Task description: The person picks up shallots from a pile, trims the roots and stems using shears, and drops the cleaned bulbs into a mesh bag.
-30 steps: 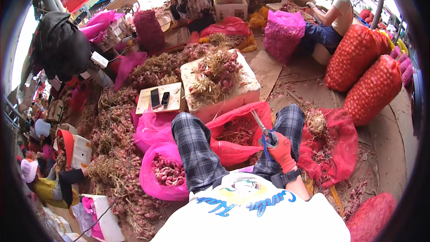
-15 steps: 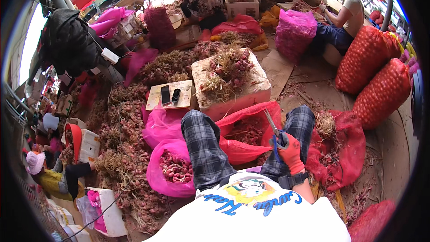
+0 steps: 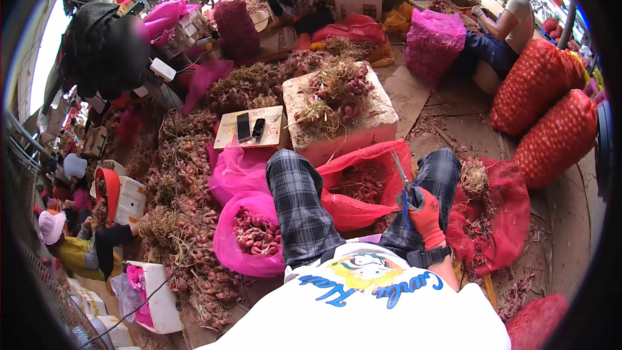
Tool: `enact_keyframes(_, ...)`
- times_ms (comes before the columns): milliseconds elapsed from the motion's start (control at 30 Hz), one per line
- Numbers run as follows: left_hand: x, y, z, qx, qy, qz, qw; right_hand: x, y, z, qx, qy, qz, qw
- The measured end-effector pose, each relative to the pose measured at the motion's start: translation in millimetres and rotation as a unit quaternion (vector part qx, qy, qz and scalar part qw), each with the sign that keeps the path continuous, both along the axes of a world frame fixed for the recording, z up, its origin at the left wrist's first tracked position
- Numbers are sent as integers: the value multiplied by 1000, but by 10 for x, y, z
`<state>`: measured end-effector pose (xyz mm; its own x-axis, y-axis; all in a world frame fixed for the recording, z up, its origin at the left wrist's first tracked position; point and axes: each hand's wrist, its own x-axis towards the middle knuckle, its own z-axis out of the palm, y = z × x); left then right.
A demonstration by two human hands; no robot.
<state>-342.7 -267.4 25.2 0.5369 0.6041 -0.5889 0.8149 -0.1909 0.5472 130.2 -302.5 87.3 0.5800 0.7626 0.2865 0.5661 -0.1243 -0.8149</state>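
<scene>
In an orange-red glove, my right hand [image 3: 426, 214] is wrapped round the blue handles of a pair of scissors [image 3: 402, 172], over my right thigh. The blades point up and away from me, above a red mesh bag [image 3: 350, 212] with reddish scraps in it between my knees. My left hand is out of view. Beyond my knees, a bunch of shallots [image 3: 342, 96] with dry stalks lies on a white foam box [image 3: 356, 135]. By my left leg stands a pink mesh bag [image 3: 228, 254] holding loose trimmed shallots [image 3: 256, 230].
A phone [image 3: 243, 127] and a small black device [image 3: 258, 128] lie on a low box to the left. A long heap of shallots [image 3: 184, 201] covers the left ground. Full red sacks [image 3: 558, 131] stand at right. A person [image 3: 512, 23] sits at the far right.
The whole view has shifted slightly, so things appear a little further right. My right hand keeps its hold on the scissors, and the shallots on the foam box have not moved.
</scene>
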Motion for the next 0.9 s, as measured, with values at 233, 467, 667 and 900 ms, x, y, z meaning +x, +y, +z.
enact_keyframes(233, -160, -101, -29, -31, 6, -8, 999, 90, 61, -146, 28, 24, -2, 999)
enact_keyframes(467, -541, -97, -206, -133, -27, -44, 990, 290, 441, 429, 205, 465, 50, 860)
enact_keyframes(667, 249, 1595, 990, -174, -376, 208, 886, 1204, 1099, 707, 336, 630, 306, 629)
enact_keyframes(900, 1678, 3574, 768, 40, -510, 343, 788, 1055, 1719, 547, 31, 451, 210, 867)
